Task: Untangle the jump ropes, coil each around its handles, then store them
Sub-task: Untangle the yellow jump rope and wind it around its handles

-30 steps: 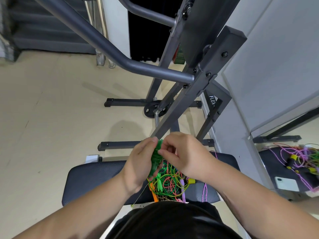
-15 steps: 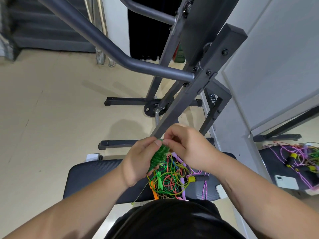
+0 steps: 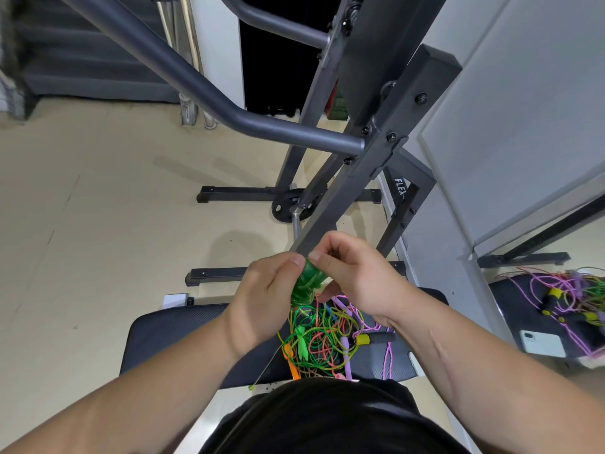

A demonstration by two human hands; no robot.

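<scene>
two hands [image 3: 271, 299] [image 3: 357, 273], translucent green handles [image 3: 306, 286]

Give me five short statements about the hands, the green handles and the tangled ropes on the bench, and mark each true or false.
1. Both hands hold the translucent green plastic handles. True: the left hand grips them from the side and the right hand pinches the top end.
2. The tangled pile of thin coloured jump ropes lies on the floor. False: it lies on the black padded bench.
3. A black handle with a yellow band lies at the right edge of the pile. True.
4. The green handles lie flat on the bench. False: they are held above the pile.
5. A white phone shows at the far right. True.
</scene>
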